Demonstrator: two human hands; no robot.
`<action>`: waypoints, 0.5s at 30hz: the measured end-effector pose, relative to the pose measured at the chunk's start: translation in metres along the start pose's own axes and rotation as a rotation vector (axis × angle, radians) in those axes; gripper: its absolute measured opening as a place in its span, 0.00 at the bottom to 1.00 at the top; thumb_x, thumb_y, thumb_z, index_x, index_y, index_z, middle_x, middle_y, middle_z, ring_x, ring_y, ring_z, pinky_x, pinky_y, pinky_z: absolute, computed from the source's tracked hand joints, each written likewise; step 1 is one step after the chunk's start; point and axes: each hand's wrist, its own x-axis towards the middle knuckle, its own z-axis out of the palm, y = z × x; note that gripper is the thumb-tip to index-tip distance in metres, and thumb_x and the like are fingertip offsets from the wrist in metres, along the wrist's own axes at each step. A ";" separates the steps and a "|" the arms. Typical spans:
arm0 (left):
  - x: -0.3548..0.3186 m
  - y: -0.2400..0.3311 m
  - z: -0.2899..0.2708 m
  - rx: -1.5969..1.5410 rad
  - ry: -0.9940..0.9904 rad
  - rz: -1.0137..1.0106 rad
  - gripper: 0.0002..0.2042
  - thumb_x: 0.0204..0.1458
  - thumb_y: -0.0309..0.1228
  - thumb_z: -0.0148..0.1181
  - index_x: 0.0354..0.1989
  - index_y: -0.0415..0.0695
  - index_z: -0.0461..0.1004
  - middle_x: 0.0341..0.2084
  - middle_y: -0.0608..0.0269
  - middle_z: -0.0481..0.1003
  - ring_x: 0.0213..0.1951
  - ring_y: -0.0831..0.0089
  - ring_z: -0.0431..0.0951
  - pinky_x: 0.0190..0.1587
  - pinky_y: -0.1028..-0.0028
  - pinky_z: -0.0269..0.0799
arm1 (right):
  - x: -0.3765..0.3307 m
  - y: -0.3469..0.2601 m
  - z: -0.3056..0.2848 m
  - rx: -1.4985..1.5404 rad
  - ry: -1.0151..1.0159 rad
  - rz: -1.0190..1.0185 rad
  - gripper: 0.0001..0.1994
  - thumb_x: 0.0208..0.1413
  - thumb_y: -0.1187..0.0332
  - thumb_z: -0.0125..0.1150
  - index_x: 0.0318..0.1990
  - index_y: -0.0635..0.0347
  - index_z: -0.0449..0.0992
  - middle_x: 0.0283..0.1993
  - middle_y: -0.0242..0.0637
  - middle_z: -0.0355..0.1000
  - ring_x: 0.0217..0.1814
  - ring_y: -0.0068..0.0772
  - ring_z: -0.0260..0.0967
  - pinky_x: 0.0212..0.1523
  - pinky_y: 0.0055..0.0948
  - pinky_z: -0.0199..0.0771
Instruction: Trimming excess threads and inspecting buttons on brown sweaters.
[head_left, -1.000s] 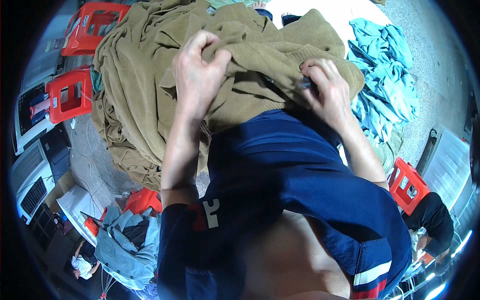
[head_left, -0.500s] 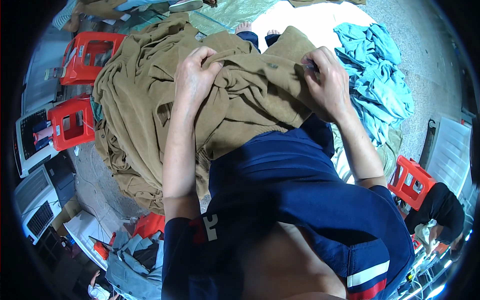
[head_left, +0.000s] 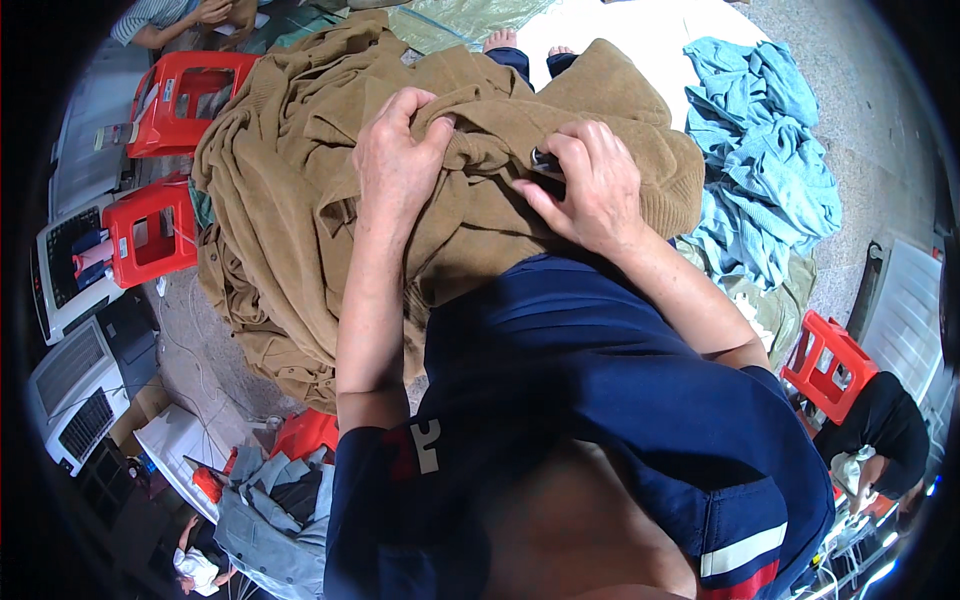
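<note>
A big heap of brown knitted garments (head_left: 270, 190) lies over my lap and spreads to the left. My left hand (head_left: 400, 160) pinches a bunched fold of a brown knit garment (head_left: 470, 215) between thumb and fingers. Close by on its right, my right hand (head_left: 595, 185) rests over the same garment, fingers curled and thumb apart from them. Against its index finger sits a small dark tool with a shiny metal edge (head_left: 543, 158). Most of that tool is hidden by the fingers, so its kind does not show. A ribbed edge (head_left: 685, 185) of brown knit lies right of this hand.
Light blue knit garments (head_left: 765, 160) are piled at the right, beside a white sheet (head_left: 640, 35). Red stools (head_left: 150, 230) stand at the left, another red stool (head_left: 828, 365) at the right. Grey-blue clothes (head_left: 270, 520) lie lower left. Other people (head_left: 880, 440) are nearby.
My right hand has moved left across the brown garment, toward my left hand, with the small dark tool. The left hand keeps its pinch on the fold.
</note>
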 end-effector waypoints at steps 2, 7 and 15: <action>-0.001 0.005 -0.005 0.046 -0.036 -0.025 0.13 0.47 0.37 0.62 0.37 0.44 0.75 0.34 0.55 0.78 0.38 0.56 0.78 0.42 0.63 0.71 | 0.002 0.005 0.007 -0.067 -0.071 0.045 0.15 0.41 0.67 0.66 0.37 0.58 0.69 0.37 0.39 0.66 0.39 0.39 0.66 0.35 0.34 0.68; -0.003 -0.048 -0.050 -0.303 -0.335 0.003 0.12 0.48 0.32 0.65 0.37 0.38 0.75 0.26 0.64 0.76 0.29 0.77 0.73 0.36 0.75 0.69 | 0.004 0.034 -0.002 0.469 -0.021 0.470 0.07 0.51 0.75 0.61 0.38 0.60 0.76 0.32 0.34 0.72 0.33 0.27 0.71 0.35 0.25 0.72; -0.022 -0.049 -0.081 -0.382 -0.327 -0.143 0.08 0.50 0.31 0.65 0.32 0.41 0.73 0.24 0.75 0.68 0.28 0.84 0.65 0.32 0.82 0.60 | 0.022 0.031 -0.037 0.395 0.039 0.702 0.06 0.55 0.76 0.59 0.39 0.61 0.76 0.38 0.32 0.73 0.42 0.20 0.69 0.42 0.22 0.71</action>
